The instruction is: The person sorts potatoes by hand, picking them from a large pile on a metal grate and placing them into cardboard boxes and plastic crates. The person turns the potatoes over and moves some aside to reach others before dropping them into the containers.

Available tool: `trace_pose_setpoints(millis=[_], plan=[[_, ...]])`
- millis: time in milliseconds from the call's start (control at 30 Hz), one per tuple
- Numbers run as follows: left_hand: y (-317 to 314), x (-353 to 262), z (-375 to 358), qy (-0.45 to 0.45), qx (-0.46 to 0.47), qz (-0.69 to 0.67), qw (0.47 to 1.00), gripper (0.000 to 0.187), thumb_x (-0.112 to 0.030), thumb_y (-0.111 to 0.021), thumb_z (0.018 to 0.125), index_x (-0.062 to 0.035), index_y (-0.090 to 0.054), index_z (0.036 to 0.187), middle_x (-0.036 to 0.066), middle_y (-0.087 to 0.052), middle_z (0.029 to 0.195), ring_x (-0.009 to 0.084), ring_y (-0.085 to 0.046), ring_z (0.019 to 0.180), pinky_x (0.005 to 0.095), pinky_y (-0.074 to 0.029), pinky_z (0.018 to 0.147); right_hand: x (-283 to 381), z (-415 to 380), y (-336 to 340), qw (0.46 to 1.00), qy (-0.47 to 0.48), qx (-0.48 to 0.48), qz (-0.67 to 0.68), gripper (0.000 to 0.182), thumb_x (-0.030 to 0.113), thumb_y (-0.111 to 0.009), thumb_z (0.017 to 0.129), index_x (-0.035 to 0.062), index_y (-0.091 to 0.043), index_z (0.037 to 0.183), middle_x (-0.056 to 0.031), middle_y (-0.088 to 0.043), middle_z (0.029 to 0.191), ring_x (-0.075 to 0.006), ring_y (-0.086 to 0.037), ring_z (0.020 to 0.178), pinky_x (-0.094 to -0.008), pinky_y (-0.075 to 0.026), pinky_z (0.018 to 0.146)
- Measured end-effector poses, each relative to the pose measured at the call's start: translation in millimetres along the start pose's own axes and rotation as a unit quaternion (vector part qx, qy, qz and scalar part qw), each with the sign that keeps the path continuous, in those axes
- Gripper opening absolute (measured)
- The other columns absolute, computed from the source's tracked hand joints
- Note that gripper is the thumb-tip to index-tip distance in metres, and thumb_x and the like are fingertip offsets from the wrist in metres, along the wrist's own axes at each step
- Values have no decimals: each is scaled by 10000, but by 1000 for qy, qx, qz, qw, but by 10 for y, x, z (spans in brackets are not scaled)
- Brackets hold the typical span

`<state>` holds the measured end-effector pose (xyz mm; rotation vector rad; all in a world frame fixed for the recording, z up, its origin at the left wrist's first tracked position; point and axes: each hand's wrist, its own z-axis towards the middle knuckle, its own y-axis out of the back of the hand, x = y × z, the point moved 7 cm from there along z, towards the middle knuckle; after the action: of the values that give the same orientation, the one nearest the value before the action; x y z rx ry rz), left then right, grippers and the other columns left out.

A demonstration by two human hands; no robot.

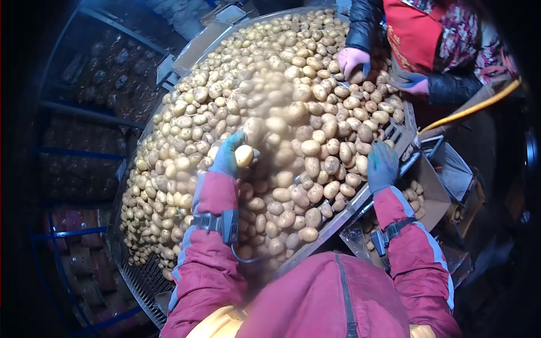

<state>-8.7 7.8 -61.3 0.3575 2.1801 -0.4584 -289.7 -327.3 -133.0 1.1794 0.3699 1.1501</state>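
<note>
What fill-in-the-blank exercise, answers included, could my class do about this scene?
The vegetables heaped on the table are ____.
The wearer's left hand and right hand are both covered by ____.
The co-worker is nearer to the wearer's ____ hand.
The apron on the co-worker is mostly coloured ____.

Missing words: potatoes; gloves; right; red.

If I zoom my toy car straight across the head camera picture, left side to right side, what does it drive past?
Blue bars → the left hand with a potato → the right hand → the yellow cord.
</note>
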Motion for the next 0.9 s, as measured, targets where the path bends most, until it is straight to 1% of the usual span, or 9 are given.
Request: trace_pose_setpoints(millis=[167,333,433,467,533,633,700,767,900], plan=[[-438,474,-484,75,62,-77,992,396,-323,-594,965,-16,-637,1211,167,-724,895,305,-707,674,400,-612,622,-43,-12,0,1000,8,-23,6,368,295,-622,929,94,-683,1231,-106,-663,1275,-278,-582,1221,-462,-404,1048],[-1637,1053,-858,123,259,-72,955,638,-196,-645,898,35,-458,1463,247,-580,1371,285,-685,1097,409,-640,825,-331,6,367,950,-116,4,289,315,236,-657,954,29,-701,1187,-173,-703,1181,-363,-667,1064,-429,-519,936],[-2492,1351,-1310,114,329,65,935,691,-282,-620,945,-44,-389,1551,138,-495,1488,216,-599,1233,341,-530,1003,-527,-73,923,921,-146,-64,355,287,172,-638,1000,-4,-681,1221,-115,-711,1090,-207,-689,958,-328,-537,859],[-2591,1472,-1314,-11,388,155,908,658,-291,-628,953,-55,-426,1533,128,-513,1473,228,-591,1241,345,-507,1022,-697,-144,981,898,-176,-59,400,297,161,-587,1025,6,-660,1268,-90,-709,1151,-193,-684,998,-318,-532,881],[-2659,1313,-1444,11,334,252,908,555,-285,-660,967,-83,-532,1468,111,-600,1373,233,-560,1263,338,-439,1064,-837,-314,1245,846,-257,-25,467,329,176,-508,1070,1,-622,1324,-53,-695,1237,-137,-676,977,-287,-534,831],[-2169,1024,-1031,17,220,228,948,480,-291,-643,993,-94,-582,1426,73,-670,1259,145,-647,1028,300,-551,856,-711,-509,1675,837,-298,18,458,334,214,-489,1081,10,-635,1302,-60,-691,1245,-117,-674,901,-267,-529,779],[-1604,653,-697,-137,108,283,943,370,-218,-647,988,-86,-653,1333,41,-717,1098,124,-673,855,269,-568,752,-618,-669,1670,799,-325,17,506,267,151,-528,1065,47,-672,1265,-58,-708,1203,-86,-649,788,-220,-499,643],[-1099,438,-397,-154,17,177,972,307,-139,-637,984,-41,-674,1273,20,-710,968,93,-642,812,241,-541,703,-542,-799,1461,802,-292,15,521,269,152,-548,1055,40,-669,1267,-51,-710,1194,-88,-650,794,-217,-487,634],[-564,86,96,-146,-84,297,940,324,-136,-641,979,-14,-661,1279,48,-722,1006,108,-642,784,255,-544,672,-208,-828,892,788,-281,70,543,293,139,-561,1045,-3,-654,1284,-79,-709,1176,-151,-686,920,-265,-547,798]])
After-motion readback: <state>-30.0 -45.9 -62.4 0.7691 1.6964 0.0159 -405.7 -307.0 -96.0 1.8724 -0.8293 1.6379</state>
